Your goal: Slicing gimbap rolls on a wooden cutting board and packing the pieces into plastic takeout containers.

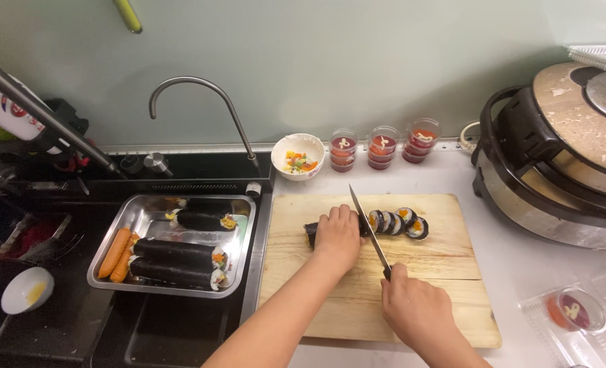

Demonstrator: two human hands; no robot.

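Note:
A seaweed rice roll [310,234] lies on a wooden cutting board [439,266]. My left hand [337,235] presses down on the roll and covers most of it. My right hand [415,310] grips the handle of a long knife [365,221], whose blade stands across the roll just right of my left hand. Several cut slices [398,222] lean together to the right of the blade.
A steel tray [143,217] over the dark sink holds whole rolls [177,262] and orange sausages [117,253]. Behind the board stand a white bowl of chopped bits [298,156] and three sauce cups [382,146]. A large cooker [562,150] sits right, a clear lidded container [575,310] near right.

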